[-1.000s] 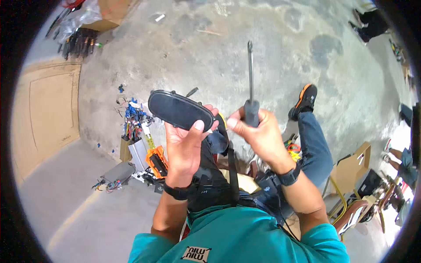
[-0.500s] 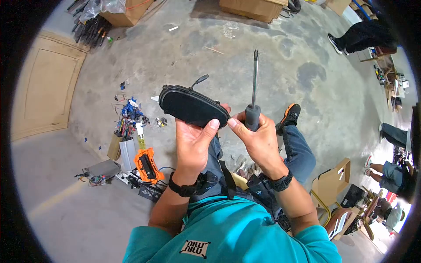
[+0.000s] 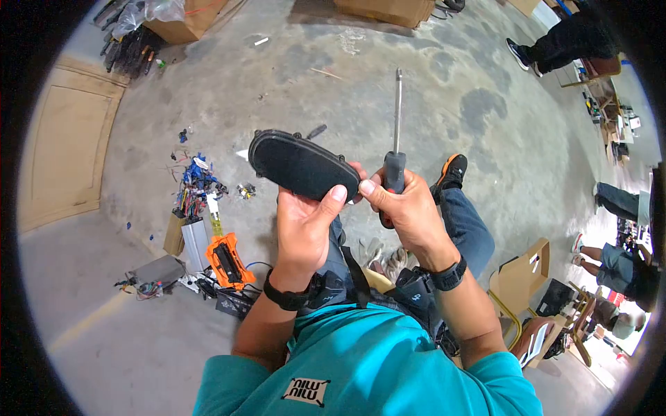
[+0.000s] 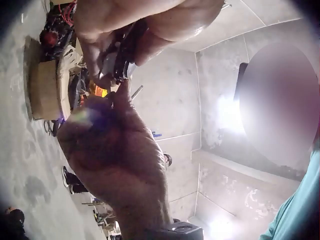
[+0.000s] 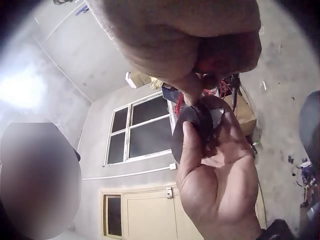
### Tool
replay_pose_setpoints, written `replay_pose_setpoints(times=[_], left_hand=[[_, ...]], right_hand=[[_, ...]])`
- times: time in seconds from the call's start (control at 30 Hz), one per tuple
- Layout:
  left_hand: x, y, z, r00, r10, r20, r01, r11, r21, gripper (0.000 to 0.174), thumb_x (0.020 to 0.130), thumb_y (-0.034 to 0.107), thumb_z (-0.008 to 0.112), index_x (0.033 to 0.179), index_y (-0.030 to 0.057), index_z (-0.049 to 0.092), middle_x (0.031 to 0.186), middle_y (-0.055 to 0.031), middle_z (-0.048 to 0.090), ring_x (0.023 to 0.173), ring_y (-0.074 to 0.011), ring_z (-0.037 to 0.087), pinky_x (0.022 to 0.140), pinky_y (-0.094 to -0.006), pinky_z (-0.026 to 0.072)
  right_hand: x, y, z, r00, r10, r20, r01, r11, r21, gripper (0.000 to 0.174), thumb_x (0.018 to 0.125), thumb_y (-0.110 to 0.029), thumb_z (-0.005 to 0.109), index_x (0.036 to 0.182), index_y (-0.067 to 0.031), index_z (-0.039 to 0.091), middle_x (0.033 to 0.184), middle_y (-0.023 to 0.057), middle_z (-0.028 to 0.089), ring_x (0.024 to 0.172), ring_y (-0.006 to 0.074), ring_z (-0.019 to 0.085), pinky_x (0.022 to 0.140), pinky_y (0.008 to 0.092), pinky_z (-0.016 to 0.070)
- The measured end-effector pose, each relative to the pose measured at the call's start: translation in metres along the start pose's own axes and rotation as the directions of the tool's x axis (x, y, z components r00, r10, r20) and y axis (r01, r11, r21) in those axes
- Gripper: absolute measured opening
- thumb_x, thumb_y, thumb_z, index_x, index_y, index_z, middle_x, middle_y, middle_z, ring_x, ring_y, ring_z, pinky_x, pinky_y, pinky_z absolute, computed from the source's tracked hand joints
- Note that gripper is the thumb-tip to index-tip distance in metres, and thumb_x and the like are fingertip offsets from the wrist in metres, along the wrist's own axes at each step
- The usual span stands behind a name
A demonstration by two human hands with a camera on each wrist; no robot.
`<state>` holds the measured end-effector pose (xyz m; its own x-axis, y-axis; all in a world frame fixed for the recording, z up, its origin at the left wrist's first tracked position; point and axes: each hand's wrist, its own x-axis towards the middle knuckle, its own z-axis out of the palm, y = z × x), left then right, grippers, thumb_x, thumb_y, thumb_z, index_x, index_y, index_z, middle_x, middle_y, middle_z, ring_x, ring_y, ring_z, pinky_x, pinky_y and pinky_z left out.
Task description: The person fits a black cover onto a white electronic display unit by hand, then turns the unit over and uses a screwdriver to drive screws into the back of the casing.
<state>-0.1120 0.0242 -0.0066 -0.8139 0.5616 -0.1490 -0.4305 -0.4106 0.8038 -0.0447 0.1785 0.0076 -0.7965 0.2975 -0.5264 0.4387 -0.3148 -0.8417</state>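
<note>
Head view: a seated person holds a black oval cover (image 3: 302, 165) up in front of the chest, above the concrete floor (image 3: 430, 83). The left hand (image 3: 305, 222) grasps it from below, with the thumb curled over its right end and the fingers behind. The right hand (image 3: 409, 211) is clenched round the dark handle of a screwdriver (image 3: 395, 132). Its shaft points up and away, and the thumb tip sits just beside the left thumb at the cover's end. On the floor to the person's left lie an orange device (image 3: 223, 260) and a tangle of wires (image 3: 194, 184), well apart from the hands. An orange-soled shoe (image 3: 449, 172) shows past the right hand. Left wrist view: very close and blurred. The left hand (image 4: 150, 20) fills the top with a dark part pinched at its fingertips. The right hand (image 4: 120, 165) lies below it, the two nearly touching. How the right fingers lie cannot be told here. Right wrist view: the right hand (image 5: 185, 40) looms at the top, its fingers bunched. Below it the left hand (image 5: 220, 185) shows its palm, thumb and fingers wrapped round the edge of the cover (image 5: 192, 125), which is seen edge-on.
</note>
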Motion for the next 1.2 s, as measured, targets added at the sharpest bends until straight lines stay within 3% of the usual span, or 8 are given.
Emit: replay_pose_setpoints(times=[0.23, 0.77, 0.9, 0.93, 1.03, 1.1, 1.13, 1.2], left_hand=[[-0.007, -0.009, 0.001, 0.977, -0.199, -0.076, 0.182, 0.965, -0.191, 0.031, 0.099, 0.006, 0.05, 0.13, 0.0041, 0.046, 0.125, -0.0194, 0.061, 0.115, -0.0294, 0.062, 0.095, -0.0443, 0.0532], [-0.008, -0.008, -0.003, 0.981, -0.192, -0.023, 0.181, 0.954, -0.238, 0.032, 0.099, 0.006, 0.05, 0.13, 0.0026, 0.045, 0.124, -0.0206, 0.061, 0.118, -0.0329, 0.061, 0.102, -0.047, 0.0489], [-0.006, -0.003, -0.003, 0.981, -0.164, -0.106, 0.134, 0.959, -0.25, 0.033, 0.097, 0.003, 0.051, 0.13, 0.0033, 0.045, 0.123, -0.0219, 0.061, 0.118, -0.0373, 0.06, 0.101, -0.0488, 0.0499], [-0.006, -0.002, -0.004, 0.981, -0.152, -0.123, 0.119, 0.963, -0.242, 0.034, 0.097, 0.002, 0.052, 0.13, 0.0035, 0.045, 0.123, -0.0222, 0.061, 0.118, -0.0385, 0.06, 0.1, -0.0493, 0.0506], [-0.003, -0.002, -0.012, 0.981, -0.129, -0.147, 0.099, 0.976, -0.196, 0.035, 0.096, 0.001, 0.052, 0.13, 0.0036, 0.044, 0.121, -0.0217, 0.061, 0.116, -0.0384, 0.061, 0.096, -0.0498, 0.0526], [-0.001, 0.001, -0.016, 0.978, -0.132, -0.164, 0.098, 0.975, -0.2, 0.036, 0.095, 0.0, 0.053, 0.13, 0.0036, 0.044, 0.12, -0.0213, 0.062, 0.115, -0.0382, 0.061, 0.095, -0.0492, 0.0534], [0.0, 0.002, -0.017, 0.975, -0.138, -0.177, 0.102, 0.975, -0.196, 0.036, 0.095, 0.0, 0.053, 0.129, 0.0036, 0.045, 0.119, -0.021, 0.062, 0.114, -0.038, 0.062, 0.094, -0.0486, 0.0543], [0.002, 0.004, -0.02, 0.979, -0.12, -0.167, 0.084, 0.975, -0.205, 0.036, 0.094, -0.001, 0.054, 0.129, 0.0035, 0.045, 0.119, -0.0206, 0.062, 0.114, -0.0376, 0.062, 0.092, -0.0481, 0.0548]], right_hand=[[0.007, 0.025, -0.006, 0.995, 0.056, 0.086, -0.07, 0.984, 0.163, 0.029, 0.085, -0.031, 0.08, 0.088, -0.0073, 0.065, 0.071, -0.0012, 0.063, 0.058, 0.005, 0.051, 0.048, 0.021, 0.0357], [0.008, 0.036, -0.016, 0.979, 0.046, 0.197, -0.075, 0.987, 0.143, 0.03, 0.086, -0.035, 0.078, 0.093, -0.009, 0.064, 0.073, -0.0012, 0.06, 0.061, 0.0051, 0.053, 0.05, 0.019, 0.0358], [-0.005, 0.025, -0.02, 0.994, 0.07, 0.086, -0.079, 0.991, 0.109, 0.03, 0.089, -0.026, 0.073, 0.109, -0.0053, 0.062, 0.076, -0.0013, 0.057, 0.064, 0.0073, 0.052, 0.057, 0.0222, 0.0401], [-0.013, 0.017, -0.026, 0.993, 0.07, 0.095, -0.078, 0.993, 0.09, 0.034, 0.091, -0.019, 0.067, 0.119, -0.0029, 0.058, 0.088, 0.0003, 0.058, 0.071, 0.0089, 0.054, 0.065, 0.0248, 0.0434], [-0.04, -0.001, -0.055, 1.0, 0.026, 0.01, -0.021, 0.945, -0.326, 0.044, 0.089, -0.015, 0.061, 0.129, 0.0022, 0.053, 0.103, 0.0062, 0.056, 0.085, 0.0176, 0.055, 0.076, 0.0283, 0.045], [-0.055, -0.038, -0.061, 0.946, -0.227, 0.23, 0.317, 0.524, -0.79, 0.05, 0.086, -0.013, 0.063, 0.131, 0.0027, 0.051, 0.106, 0.0127, 0.054, 0.094, 0.0252, 0.055, 0.084, 0.0319, 0.0447], [-0.066, -0.05, -0.054, 0.954, -0.257, 0.153, 0.274, 0.549, -0.79, 0.052, 0.081, -0.009, 0.066, 0.131, 0.0008, 0.052, 0.109, 0.017, 0.051, 0.099, 0.0289, 0.055, 0.091, 0.0346, 0.0437], [-0.08, -0.075, -0.047, 0.905, -0.394, 0.158, 0.328, 0.413, -0.85, 0.046, 0.074, 0.001, 0.07, 0.118, -0.0019, 0.06, 0.109, 0.0151, 0.055, 0.1, 0.0278, 0.058, 0.09, 0.0336, 0.0461]])
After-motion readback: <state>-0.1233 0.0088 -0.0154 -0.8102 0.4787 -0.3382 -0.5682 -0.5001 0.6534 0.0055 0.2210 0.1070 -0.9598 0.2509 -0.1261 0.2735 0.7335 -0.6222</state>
